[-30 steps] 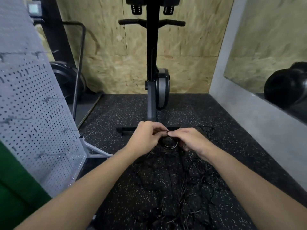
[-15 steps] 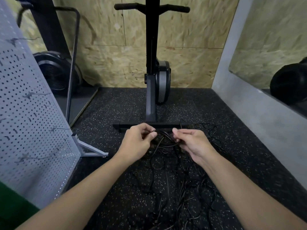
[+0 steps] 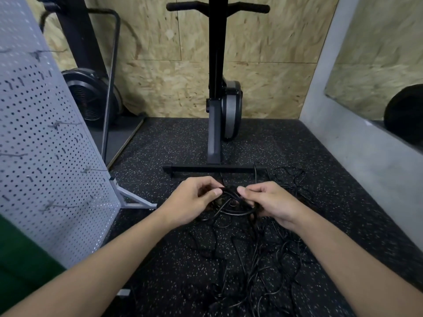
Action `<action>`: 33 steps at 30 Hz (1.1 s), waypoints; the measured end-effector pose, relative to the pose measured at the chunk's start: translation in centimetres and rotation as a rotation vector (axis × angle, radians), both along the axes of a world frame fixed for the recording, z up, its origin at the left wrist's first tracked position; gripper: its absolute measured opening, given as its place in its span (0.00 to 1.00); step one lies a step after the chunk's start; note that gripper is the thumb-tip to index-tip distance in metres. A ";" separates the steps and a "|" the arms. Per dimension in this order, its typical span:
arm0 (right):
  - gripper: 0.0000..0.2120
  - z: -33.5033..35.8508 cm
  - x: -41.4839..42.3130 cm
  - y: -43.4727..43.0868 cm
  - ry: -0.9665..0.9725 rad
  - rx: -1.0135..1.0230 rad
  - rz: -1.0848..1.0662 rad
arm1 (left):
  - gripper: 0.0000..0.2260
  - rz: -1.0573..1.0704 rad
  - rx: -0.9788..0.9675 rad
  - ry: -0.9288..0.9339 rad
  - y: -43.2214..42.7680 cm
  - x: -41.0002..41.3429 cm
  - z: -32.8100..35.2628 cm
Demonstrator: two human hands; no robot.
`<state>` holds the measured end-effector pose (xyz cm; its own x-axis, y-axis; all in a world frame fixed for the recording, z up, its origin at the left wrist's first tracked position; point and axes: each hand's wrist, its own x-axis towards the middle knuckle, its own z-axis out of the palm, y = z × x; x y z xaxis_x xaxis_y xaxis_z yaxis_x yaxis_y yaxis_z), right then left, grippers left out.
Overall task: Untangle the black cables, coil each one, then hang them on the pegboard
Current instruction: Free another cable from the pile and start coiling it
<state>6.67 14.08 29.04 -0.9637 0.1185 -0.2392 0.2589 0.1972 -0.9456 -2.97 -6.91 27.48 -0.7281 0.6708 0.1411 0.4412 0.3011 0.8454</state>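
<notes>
Item, far left: a scrap of green fabric [image 3: 20, 271] at the frame's edge, nature not clear. Item: the grey pegboard [image 3: 45, 156], standing tilted on a metal foot [image 3: 135, 200], its hooks [image 3: 57, 125] bare, no cable hung on any of them. Item, behind it: a black fan-wheel machine [image 3: 91, 99] on its own mat. Item, centre: the left hand [image 3: 194, 200], fingers curled, thumb and forefinger pinching one side of a small coil [image 3: 231, 209] of black cord held just above the floor. Item: the right hand [image 3: 272, 202], likewise curled, gripping the coil's other side. Item, below and to the right of the hands: the black cables [image 3: 263, 259], a loose tangle spread across the floor, strands crossing, some trailing up toward the coil. Judged progress: early; one cable looked partly wound, whether it was free of the heap could not be told, and the rest remained to be untangled, coiled and hung. Item, surface: a black rubber floor [image 3: 183, 145] flecked with pale specks. Item, beyond the hands: an upright black exercise machine [image 3: 216, 88] on a crossbar base. Item, back: a chipboard wall [image 3: 263, 65]. Item, right: a grey wall [image 3: 366, 145] carrying what appeared to be a mirror [image 3: 377, 53].
</notes>
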 end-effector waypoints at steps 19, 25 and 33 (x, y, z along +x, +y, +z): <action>0.16 -0.7 -1.7 -0.7 0.128 0.192 -0.218 | 0.07 0.222 0.317 -0.664 0.3 -0.5 -2.5; 0.11 -0.9 -2.3 -0.4 0.288 -0.105 -0.402 | 0.14 0.014 -0.253 -0.289 0.2 -0.8 -3.2; 0.17 -0.5 -1.8 1.0 0.164 -0.392 -0.478 | 0.08 -0.196 -0.105 -0.220 0.2 -0.7 -3.9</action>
